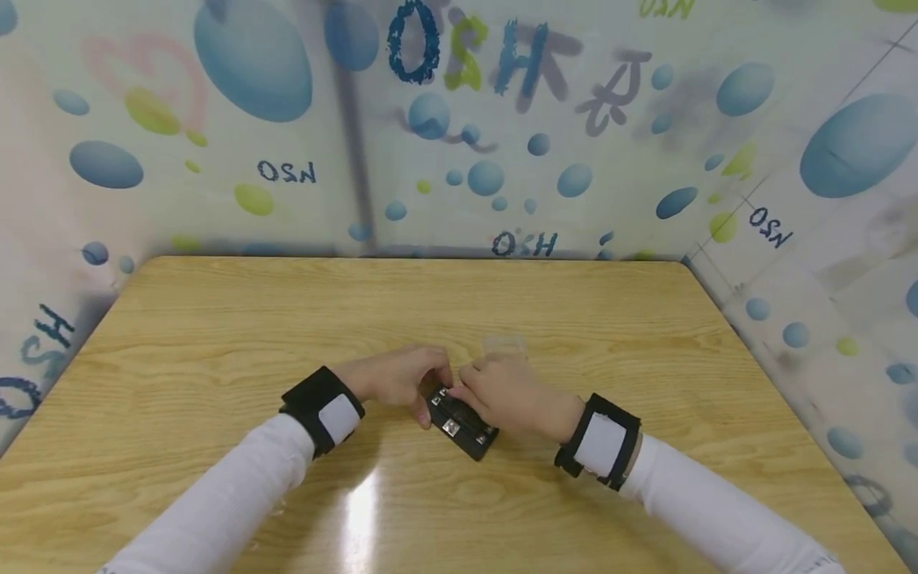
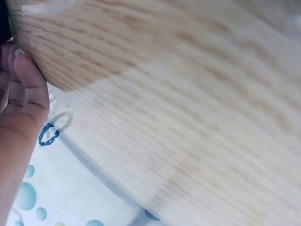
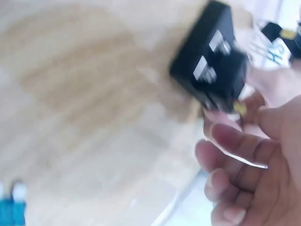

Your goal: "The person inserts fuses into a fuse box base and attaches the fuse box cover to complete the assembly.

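A small black rectangular block with silver metal pieces on its face is held tilted just over the table, between both hands. My left hand grips its far-left end, thumb on the near side and fingers bent over the top. On the upper face lies the thumb of my right hand, its other fingers curled behind. In the right wrist view the block is blurred, with a small yellow part at its lower end beside the right fingers. The left wrist view catches the left hand at its edge, without the block.
A clear plastic piece lies on the wooden table just beyond the right hand. Patterned walls stand behind and beside the table. At the right wrist view's lower left is a blurred teal item with white tips.
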A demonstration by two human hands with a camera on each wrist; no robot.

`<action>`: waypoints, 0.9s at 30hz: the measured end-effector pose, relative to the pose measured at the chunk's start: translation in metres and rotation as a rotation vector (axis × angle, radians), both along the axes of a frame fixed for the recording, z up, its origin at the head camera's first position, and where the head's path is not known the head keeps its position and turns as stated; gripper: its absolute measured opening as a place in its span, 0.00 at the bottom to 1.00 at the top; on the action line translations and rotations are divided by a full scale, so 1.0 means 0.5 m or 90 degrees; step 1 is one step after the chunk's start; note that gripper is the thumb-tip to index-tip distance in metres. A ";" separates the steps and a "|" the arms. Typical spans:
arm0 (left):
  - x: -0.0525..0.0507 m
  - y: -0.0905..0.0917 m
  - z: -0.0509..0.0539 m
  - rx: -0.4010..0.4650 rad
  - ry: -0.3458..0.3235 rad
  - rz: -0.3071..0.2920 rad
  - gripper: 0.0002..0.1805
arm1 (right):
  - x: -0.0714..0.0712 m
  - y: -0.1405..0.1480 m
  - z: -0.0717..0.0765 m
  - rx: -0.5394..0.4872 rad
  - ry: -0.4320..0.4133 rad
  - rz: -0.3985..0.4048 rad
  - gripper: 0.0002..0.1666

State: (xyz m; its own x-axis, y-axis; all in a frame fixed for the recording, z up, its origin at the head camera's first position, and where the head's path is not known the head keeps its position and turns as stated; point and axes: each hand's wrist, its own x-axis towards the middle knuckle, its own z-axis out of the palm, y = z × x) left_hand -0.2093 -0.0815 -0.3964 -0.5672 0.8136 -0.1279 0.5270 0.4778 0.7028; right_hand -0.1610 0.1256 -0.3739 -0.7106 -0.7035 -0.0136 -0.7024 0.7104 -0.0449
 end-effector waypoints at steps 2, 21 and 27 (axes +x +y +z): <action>0.001 0.000 0.002 0.003 0.005 -0.003 0.29 | -0.008 0.009 0.010 -0.011 0.005 -0.001 0.18; 0.000 0.001 -0.001 -0.001 0.013 -0.004 0.29 | -0.055 0.068 0.057 -0.039 -0.082 -0.060 0.14; 0.003 0.001 0.005 -0.010 0.006 0.000 0.29 | -0.067 0.093 0.068 -0.029 -0.113 -0.089 0.14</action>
State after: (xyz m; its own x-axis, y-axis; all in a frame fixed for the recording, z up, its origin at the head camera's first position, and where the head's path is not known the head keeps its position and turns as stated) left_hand -0.2081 -0.0809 -0.3938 -0.5678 0.8120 -0.1347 0.5341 0.4880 0.6903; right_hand -0.1944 0.1719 -0.3399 -0.7907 -0.6009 -0.1169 -0.5755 0.7947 -0.1929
